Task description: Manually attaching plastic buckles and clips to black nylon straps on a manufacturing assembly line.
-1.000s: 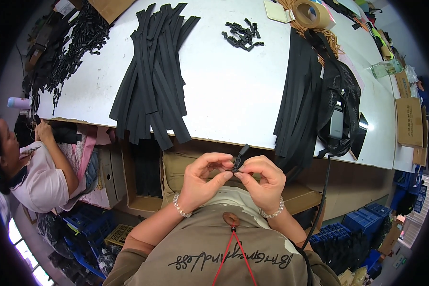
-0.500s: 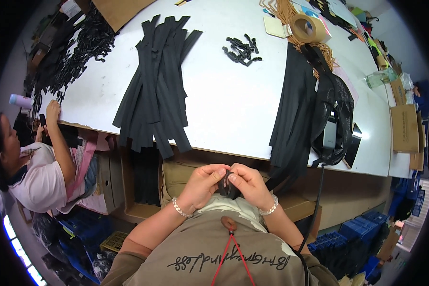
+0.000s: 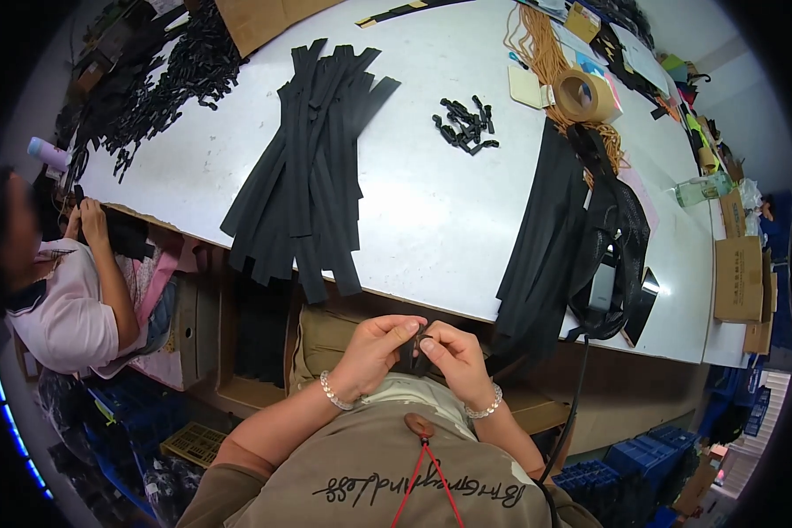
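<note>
In front of my waist, just off the table's near edge, my left hand (image 3: 371, 359) and my right hand (image 3: 458, 363) are closed close together. Thumbs and fingers of both pinch a narrow black strip (image 3: 420, 363), whose lower part hangs between them. The fingers cover the strip's upper end, so whether a small part sits there cannot be seen. Ahead of my hands, to the left, a pile of long flat black strips (image 3: 312, 176) overhangs the table edge. Farther off lies a small heap of little black pieces (image 3: 466, 125).
More black strips (image 3: 537, 238) hang over the white table (image 3: 431, 238) at right, beside a black mesh bag (image 3: 620, 238). A tape roll (image 3: 583, 95) and tan cords (image 3: 537, 44) lie behind. At left a co-worker (image 3: 70, 299) sits near a large black heap (image 3: 185, 75).
The strip's loop beneath my fingers has narrowed, and my fingers have shifted their pinch. My view has turned slightly. The co-worker's raised hand has moved down towards the other hand.
</note>
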A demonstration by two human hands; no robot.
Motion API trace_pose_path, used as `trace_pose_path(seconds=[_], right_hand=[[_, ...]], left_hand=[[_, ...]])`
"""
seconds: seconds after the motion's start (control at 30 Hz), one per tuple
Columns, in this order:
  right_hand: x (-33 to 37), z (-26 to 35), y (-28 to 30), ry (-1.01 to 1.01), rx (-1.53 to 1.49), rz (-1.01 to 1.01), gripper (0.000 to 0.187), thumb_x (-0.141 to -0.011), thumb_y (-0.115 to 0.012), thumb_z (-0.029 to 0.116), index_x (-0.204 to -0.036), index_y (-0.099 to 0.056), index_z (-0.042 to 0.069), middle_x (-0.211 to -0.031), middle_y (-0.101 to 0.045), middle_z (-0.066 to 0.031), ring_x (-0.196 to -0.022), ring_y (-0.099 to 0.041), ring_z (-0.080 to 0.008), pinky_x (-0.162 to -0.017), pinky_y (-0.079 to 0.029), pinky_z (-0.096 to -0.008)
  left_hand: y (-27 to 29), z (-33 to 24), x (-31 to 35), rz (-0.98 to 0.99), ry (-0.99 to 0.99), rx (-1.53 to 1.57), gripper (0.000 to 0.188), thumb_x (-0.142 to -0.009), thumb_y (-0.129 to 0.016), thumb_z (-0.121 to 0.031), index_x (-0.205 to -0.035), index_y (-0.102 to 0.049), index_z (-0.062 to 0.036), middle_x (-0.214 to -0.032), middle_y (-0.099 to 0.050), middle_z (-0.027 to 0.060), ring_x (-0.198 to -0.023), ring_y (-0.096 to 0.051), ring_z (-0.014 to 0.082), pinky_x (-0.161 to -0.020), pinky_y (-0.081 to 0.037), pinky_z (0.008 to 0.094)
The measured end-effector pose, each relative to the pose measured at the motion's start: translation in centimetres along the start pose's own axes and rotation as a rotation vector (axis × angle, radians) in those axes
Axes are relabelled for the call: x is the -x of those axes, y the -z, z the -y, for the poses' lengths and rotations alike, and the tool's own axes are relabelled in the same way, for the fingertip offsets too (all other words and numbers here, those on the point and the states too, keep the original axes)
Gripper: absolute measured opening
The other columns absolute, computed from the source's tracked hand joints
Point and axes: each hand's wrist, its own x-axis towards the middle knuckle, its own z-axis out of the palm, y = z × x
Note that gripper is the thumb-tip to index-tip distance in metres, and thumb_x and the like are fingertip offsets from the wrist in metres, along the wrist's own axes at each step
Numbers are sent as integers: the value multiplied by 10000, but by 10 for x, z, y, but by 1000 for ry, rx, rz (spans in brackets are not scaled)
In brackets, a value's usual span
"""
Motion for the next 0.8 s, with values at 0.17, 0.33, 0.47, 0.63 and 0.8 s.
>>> trace_pose_path(seconds=[0.17, 0.33, 0.47, 0.63, 0.8], right_hand=[[-2, 16, 1, -207, -239, -48, 183, -858, -555, 62, -681, -547, 19, -640, -489, 61, -607, -383, -15, -544, -316, -184], [0, 9, 4, -207, -281, -25, 201, -856, -550, 59, -659, -525, 27, -632, -461, 72, -604, -366, -11, -525, -304, -189], [0, 7, 6, -232, -305, -1, 205, -855, -556, 67, -655, -521, 38, -618, -437, 81, -595, -350, -11, -517, -294, -193], [0, 5, 11, -273, -347, 65, 190, -861, -566, 94, -680, -554, 35, -608, -428, 84, -569, -335, -7, -501, -276, -187], [2, -2, 13, -305, -407, 97, 180, -868, -576, 124, -713, -583, 33, -601, -433, 82, -532, -327, -5, -475, -260, -186]], left_hand=[[2, -3, 0, -11, 16, -133, 153, -879, -600, -123, -972, -649, -12, -855, -640, 16, -730, -571, 59, -643, -476, 201], [-3, -5, -1, -16, -31, -258, 119, -869, -604, -104, -936, -662, -24, -848, -652, 14, -725, -572, 41, -632, -470, 179], [-2, -7, 0, 28, -36, -257, 117, -870, -601, -97, -931, -658, -14, -861, -654, 25, -745, -579, 43, -652, -474, 180], [3, -7, -1, 65, -9, -280, 130, -876, -594, -99, -932, -650, 4, -863, -655, 35, -756, -583, 46, -663, -481, 185], [1, -8, -1, 73, -40, -348, 114, -874, -595, -85, -907, -639, 15, -853, -656, 62, -739, -602, 78, -671, -502, 215]])
